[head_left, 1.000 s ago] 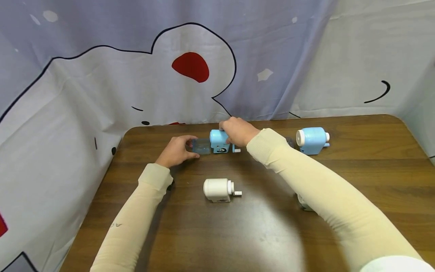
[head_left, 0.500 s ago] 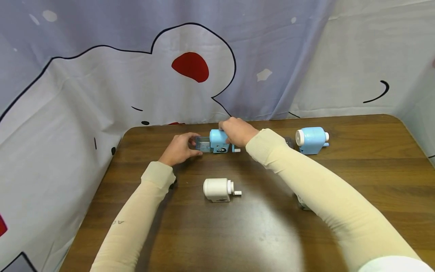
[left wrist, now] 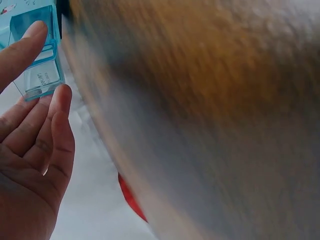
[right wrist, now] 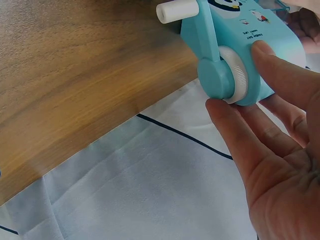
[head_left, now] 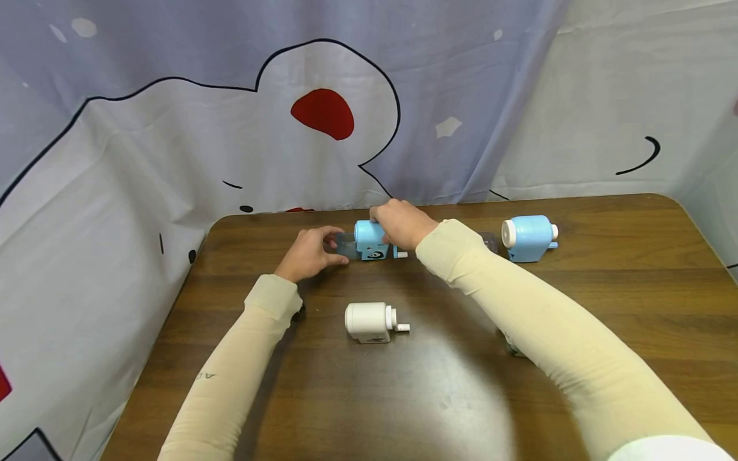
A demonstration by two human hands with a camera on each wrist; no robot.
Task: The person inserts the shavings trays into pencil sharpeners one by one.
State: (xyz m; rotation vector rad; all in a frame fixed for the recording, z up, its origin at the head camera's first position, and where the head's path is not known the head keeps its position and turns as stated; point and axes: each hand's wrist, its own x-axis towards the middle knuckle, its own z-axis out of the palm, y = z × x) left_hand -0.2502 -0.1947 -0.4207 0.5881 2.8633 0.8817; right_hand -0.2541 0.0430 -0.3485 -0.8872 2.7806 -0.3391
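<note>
A light-blue hand-crank pencil sharpener (head_left: 367, 238) with a panda print stands near the table's back edge. My right hand (head_left: 403, 224) grips its body from above; the right wrist view shows thumb and fingers around it beside the white ring and crank handle (right wrist: 177, 11). At its left end, a clear bluish shavings drawer (head_left: 347, 246) is partly inside the body. My left hand (head_left: 310, 253) pinches the drawer's outer end between thumb and fingers, seen closely in the left wrist view. A cream pencil sharpener (head_left: 367, 321) lies nearer, below both hands.
Another blue pencil sharpener (head_left: 529, 238) stands at the back right. A dark see-through thing (head_left: 491, 241) beside it is partly hidden by my right sleeve. Under that forearm, a small greenish thing (head_left: 513, 348) barely shows. A printed curtain (head_left: 450, 160) hangs behind the table.
My left hand has moved right with the drawer, so less of the drawer shows outside the sharpener. My right hand has stayed nearly still on the sharpener.
</note>
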